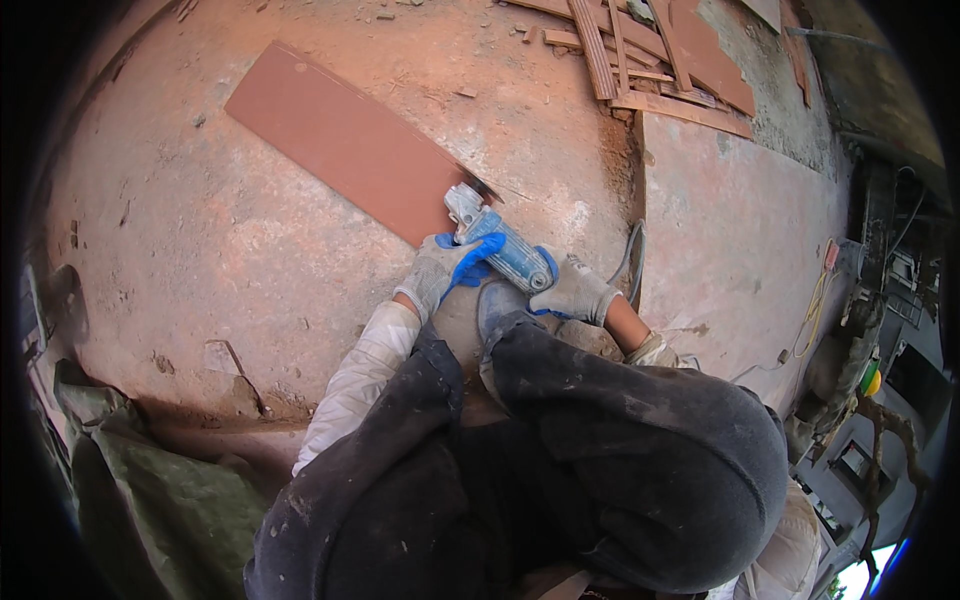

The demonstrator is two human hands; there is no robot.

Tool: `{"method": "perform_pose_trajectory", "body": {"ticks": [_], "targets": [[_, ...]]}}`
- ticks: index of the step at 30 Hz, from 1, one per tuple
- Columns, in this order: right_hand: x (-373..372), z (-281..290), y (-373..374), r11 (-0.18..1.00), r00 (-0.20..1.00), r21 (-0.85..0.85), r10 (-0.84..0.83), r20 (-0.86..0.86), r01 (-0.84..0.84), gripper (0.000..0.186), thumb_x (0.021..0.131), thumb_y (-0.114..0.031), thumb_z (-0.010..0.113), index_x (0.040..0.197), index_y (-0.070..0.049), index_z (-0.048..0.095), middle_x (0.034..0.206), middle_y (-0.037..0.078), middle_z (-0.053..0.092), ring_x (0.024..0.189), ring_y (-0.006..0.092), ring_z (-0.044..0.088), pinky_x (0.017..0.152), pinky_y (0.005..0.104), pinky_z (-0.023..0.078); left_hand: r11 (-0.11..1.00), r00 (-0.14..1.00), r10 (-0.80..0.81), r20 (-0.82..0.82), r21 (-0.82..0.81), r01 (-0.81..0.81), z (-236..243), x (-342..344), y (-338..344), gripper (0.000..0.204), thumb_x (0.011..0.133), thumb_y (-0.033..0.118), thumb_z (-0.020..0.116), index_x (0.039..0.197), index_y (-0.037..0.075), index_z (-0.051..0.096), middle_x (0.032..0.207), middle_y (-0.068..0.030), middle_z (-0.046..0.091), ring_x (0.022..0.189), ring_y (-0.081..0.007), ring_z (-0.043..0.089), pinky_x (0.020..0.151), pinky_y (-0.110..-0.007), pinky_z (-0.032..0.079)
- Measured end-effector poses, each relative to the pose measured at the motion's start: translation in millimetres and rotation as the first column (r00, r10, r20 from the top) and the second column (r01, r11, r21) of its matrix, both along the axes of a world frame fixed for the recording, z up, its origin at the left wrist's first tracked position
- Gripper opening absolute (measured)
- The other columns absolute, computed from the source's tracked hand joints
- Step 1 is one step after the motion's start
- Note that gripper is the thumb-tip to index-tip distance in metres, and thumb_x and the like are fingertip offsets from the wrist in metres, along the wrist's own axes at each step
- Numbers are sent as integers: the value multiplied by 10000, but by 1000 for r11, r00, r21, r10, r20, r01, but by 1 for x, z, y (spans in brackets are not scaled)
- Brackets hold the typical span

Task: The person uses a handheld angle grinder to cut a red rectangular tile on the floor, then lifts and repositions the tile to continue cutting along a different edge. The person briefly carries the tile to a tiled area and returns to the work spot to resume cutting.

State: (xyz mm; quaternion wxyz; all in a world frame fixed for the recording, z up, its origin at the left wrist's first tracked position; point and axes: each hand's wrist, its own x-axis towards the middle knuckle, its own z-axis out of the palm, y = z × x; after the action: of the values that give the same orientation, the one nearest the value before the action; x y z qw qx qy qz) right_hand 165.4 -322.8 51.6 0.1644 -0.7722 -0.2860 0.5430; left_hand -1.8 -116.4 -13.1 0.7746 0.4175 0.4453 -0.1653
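I hold a blue angle grinder (512, 252) low between my knees. My left hand (445, 268), in a grey and blue work glove, grips the grinder near its silver head. My right hand (577, 292), gloved alike, is closed around the rear end of the body. The dark disc (483, 190) sits at the right end of a long reddish-brown board (330, 140) lying diagonally on the dusty concrete floor (170, 250); whether it touches the board I cannot tell. My shoe (497, 305) is just below the grinder.
Broken reddish boards (640, 60) are piled at the upper right, above a paler slab (730, 230). A grey cable (636, 255) runs beside my right hand; a yellow cord (815, 310) lies farther right, by an edge above buildings. A green tarp (140, 480) is at the lower left.
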Motion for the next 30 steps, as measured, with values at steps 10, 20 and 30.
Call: {"method": "perform_pose_trajectory", "body": {"ticks": [10,20,30], "targets": [[-5,15,2,999,998,17,-32,60,31,785,723,-333,871,1397,-2,643,1146,321,769,1093,469,759,959,484,604,999,999,-43,-27,-4,42,-8,1,-1,617,914,405,961,1256,-67,760,1082,-164,827,875,-215,827,757,-320,703],[-7,25,4,999,996,18,-44,74,42,753,716,-314,868,1378,-12,672,1151,313,769,1109,463,753,978,484,597,993,997,-74,-2,88,73,-14,-2,-5,529,908,391,971,1153,-48,808,992,-139,834,832,-174,807,732,-292,676],[-4,12,-9,998,998,-44,-34,47,36,812,709,-340,872,1404,3,628,1198,350,745,1140,493,737,992,486,595,987,992,-124,5,102,123,-11,-1,-6,589,904,420,969,1175,-74,797,1028,-147,836,870,-169,804,766,-293,673]]}}
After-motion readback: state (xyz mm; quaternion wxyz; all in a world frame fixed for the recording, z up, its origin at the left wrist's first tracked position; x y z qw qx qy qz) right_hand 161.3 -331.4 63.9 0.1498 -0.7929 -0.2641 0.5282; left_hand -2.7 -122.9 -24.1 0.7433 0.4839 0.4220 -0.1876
